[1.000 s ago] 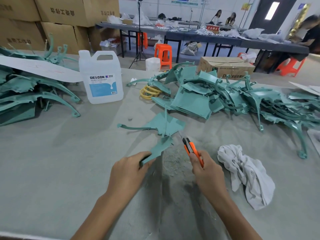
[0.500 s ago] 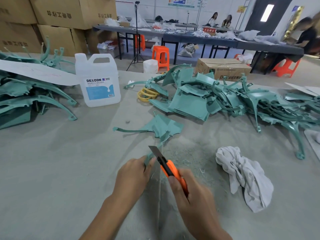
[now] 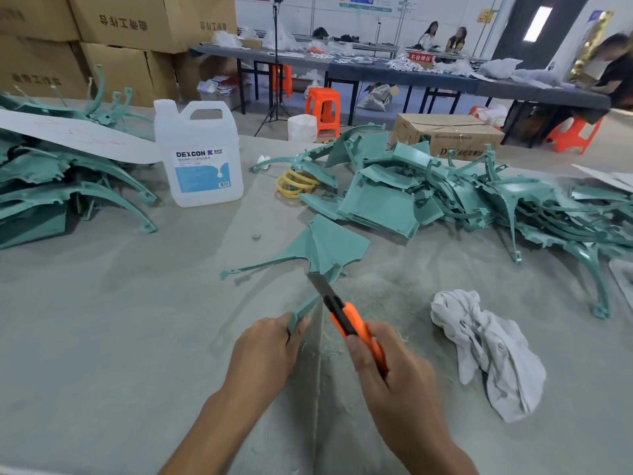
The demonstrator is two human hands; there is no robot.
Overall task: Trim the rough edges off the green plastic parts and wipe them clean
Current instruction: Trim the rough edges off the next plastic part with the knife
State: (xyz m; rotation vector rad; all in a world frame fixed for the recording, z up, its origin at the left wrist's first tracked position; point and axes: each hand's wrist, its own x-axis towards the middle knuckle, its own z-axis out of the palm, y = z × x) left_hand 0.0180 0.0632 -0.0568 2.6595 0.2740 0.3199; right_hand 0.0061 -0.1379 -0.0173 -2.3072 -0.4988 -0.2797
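A green plastic part (image 3: 325,248) with a broad fin and thin arms lies on the grey table mat, its near end pinched in my left hand (image 3: 265,351). My right hand (image 3: 387,368) grips an orange utility knife (image 3: 346,317). The knife's bare blade points up and left and meets the part's narrow neck just above my left thumb. A crumpled white rag (image 3: 486,351) lies to the right of my right hand. A big pile of green parts (image 3: 462,204) fills the right side, and another stack of green parts (image 3: 51,186) sits at the left.
A white jug (image 3: 200,156) labelled DEXCON stands behind at centre left. Yellow rings (image 3: 296,185) lie by the right pile. Plastic shavings dust the mat (image 3: 102,337) around my hands. Cardboard boxes, orange stools, long tables and seated people are beyond the table.
My right hand has carried the knife from right of the part across to it, and the blade now rests higher on the part's neck. My left hand keeps its hold.
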